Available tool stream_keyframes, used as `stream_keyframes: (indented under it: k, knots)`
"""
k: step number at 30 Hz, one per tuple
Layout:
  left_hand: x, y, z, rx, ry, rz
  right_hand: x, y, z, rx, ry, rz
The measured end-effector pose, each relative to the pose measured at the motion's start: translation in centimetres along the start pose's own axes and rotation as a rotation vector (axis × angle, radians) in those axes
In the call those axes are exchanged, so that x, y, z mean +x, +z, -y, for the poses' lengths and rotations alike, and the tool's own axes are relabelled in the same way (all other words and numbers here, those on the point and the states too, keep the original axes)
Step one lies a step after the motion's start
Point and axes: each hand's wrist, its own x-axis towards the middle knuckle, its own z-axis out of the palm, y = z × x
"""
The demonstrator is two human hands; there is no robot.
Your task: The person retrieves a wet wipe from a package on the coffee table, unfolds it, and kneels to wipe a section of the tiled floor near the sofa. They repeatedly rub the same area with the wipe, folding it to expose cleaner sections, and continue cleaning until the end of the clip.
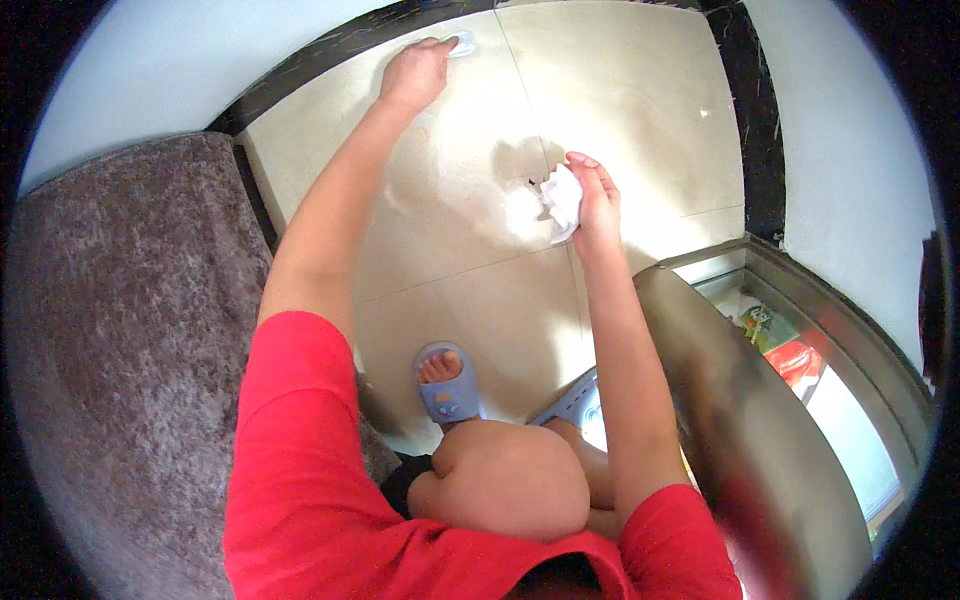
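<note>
My left hand (pixel 417 73) reaches far out over the glossy beige floor tiles (pixel 465 270), close to the dark baseboard. Its fingers press on a small white tissue (pixel 461 45) lying against the floor. Nearer to me, my right hand (pixel 598 202) holds a crumpled white tissue (pixel 562 202) between thumb and fingers, seemingly raised above the tiles. A small dark speck (pixel 532 182) shows on the floor just left of that tissue.
On the left stands a sofa or bench in grey-brown velvety fabric (pixel 135 315). A glass-topped cabinet (pixel 757 375) with packets inside is at my right. Dark marbled baseboards (pixel 754 135) edge the floor. My feet wear blue slippers (pixel 452 394).
</note>
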Motion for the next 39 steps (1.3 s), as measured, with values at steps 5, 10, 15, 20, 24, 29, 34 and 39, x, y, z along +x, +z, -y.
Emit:
stream_keyframes:
  k: [5, 10, 15, 20, 24, 29, 34, 39]
  knots:
    - [-4.8, 0.9, -5.3, -0.048, 0.090, 0.180, 0.1, -0.7, 0.0, -0.009, -0.011, 0.011]
    - [-11.7, -1.0, -7.4, -0.440, 0.290, 0.183, -0.1, 0.2, 0.2, -0.012, -0.014, 0.026]
    - [-13.1, -4.4, -1.7, -0.158, -0.273, -0.137, -0.4, 3.4, -0.2, -0.071, 0.022, 0.116]
    - [-12.9, -5.0, 11.3, 0.234, -0.799, -0.261, -1.5, 9.0, -2.0, -0.167, 0.096, 0.227]
    - [-12.7, -2.1, 17.2, 0.340, -0.885, -0.067, -2.5, 12.1, -3.1, -0.189, 0.139, 0.316]
    - [-9.5, -1.7, 14.1, 0.218, -1.001, -0.036, -3.3, 12.4, -2.8, -0.264, 0.117, 0.329]
    - [-7.0, 1.2, 9.0, 0.300, -0.808, -0.146, -2.6, 11.2, -3.2, -0.217, 0.126, 0.318]
    - [-6.3, 1.7, 2.4, 0.139, -0.592, -0.054, -2.6, 10.2, -3.4, -0.217, 0.116, 0.284]
